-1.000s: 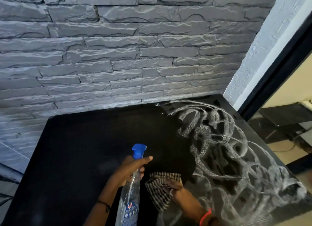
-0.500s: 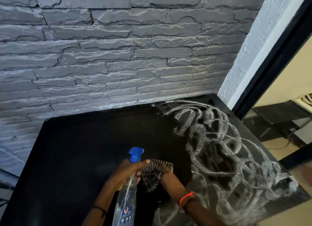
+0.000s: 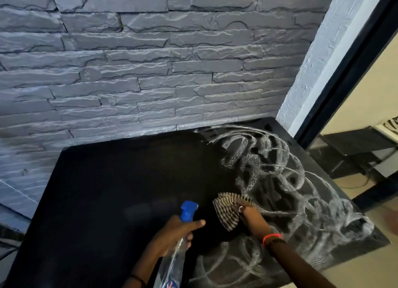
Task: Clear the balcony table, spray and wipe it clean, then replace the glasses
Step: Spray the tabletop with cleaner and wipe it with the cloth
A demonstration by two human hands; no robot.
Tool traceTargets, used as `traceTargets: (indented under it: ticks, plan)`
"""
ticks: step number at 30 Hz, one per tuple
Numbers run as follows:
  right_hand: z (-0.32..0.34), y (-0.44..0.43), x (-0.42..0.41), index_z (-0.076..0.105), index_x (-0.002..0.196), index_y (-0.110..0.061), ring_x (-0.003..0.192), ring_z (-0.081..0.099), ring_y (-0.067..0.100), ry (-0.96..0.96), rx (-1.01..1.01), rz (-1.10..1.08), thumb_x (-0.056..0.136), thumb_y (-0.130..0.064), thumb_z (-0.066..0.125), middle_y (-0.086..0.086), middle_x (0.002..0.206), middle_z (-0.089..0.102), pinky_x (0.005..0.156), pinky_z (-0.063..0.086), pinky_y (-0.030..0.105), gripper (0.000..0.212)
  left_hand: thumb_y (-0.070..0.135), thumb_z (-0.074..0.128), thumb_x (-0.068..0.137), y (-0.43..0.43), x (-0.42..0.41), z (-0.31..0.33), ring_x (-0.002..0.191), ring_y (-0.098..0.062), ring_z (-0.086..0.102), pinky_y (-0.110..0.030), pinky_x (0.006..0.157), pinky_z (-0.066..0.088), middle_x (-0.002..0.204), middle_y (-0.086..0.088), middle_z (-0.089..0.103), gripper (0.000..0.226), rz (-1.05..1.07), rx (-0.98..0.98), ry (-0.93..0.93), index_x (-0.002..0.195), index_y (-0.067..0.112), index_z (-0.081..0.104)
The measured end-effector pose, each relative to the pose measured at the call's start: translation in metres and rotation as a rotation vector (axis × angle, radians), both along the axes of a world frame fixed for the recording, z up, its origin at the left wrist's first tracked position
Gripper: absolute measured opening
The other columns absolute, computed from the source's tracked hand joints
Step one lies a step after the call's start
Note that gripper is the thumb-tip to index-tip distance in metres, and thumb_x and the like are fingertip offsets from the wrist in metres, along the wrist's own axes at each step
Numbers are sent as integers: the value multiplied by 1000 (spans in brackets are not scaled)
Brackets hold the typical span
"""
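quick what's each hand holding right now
Left hand: grips the spray bottle, index finger stretched out below its blue nozzle.
Right hand: holds the striped cloth down on the table.

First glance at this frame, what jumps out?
White foam swirls are smeared across the right half of the black table, which stands against a grey stone wall. At the foam's near-left edge, the right hand holds a striped cloth on the tabletop. Beside it, the left hand grips a clear spray bottle with a blue trigger head.
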State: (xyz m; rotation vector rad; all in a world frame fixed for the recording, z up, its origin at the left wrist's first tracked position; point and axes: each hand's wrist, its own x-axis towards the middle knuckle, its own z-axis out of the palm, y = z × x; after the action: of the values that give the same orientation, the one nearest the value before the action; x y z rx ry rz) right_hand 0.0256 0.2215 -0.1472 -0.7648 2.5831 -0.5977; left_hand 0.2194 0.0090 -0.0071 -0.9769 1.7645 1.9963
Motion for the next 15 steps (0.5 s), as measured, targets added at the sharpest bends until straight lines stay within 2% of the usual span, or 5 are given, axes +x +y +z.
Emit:
traceTargets:
  ticks: [1, 4, 8, 11, 15]
  plan:
    - [-3, -2, -7, 58, 120, -13, 119, 53, 24, -11, -11, -28, 54, -87, 40, 10, 127, 59, 71, 39, -5, 101, 29, 76, 79, 8, 5, -2, 41, -12, 47, -23, 43, 42, 50, -1, 48, 32, -8, 2, -17, 83, 10, 52]
    - [44, -31, 2, 59, 122, -2, 126, 46, 23, -108, -63, -29, 84, -52, 41, 15, 134, 52, 101, 22, 3, 66, 27, 79, 76, 30, 17, -9, 39, -12, 47, -22, 43, 41, 48, -1, 50, 30, -29, 8, -67, 78, 10, 54]
    - [46, -37, -1, 56, 126, -3, 129, 44, 22, -71, 20, 38, 90, -9, 48, 15, 136, 50, 109, 21, 16, 37, 23, 81, 74, 52, 28, -16, 35, -8, 50, -18, 41, 42, 41, 3, 53, 23, -4, -46, -99, 73, 12, 60]
    - [41, -37, -3, 55, 126, -4, 126, 47, 23, -22, 34, 55, 89, -7, 48, 16, 133, 53, 109, 27, 21, 38, 24, 81, 73, 65, 36, -16, 31, -2, 51, -14, 37, 42, 41, 6, 55, 24, -15, -39, -127, 79, 14, 60]
    - [28, -37, -9, 58, 123, -4, 120, 53, 25, -2, 42, 46, 88, -8, 51, 16, 128, 57, 107, 34, 25, 37, 24, 80, 75, 73, 39, -17, 29, 7, 48, -7, 36, 39, 65, 3, 54, 30, -3, -53, -110, 79, 18, 51]
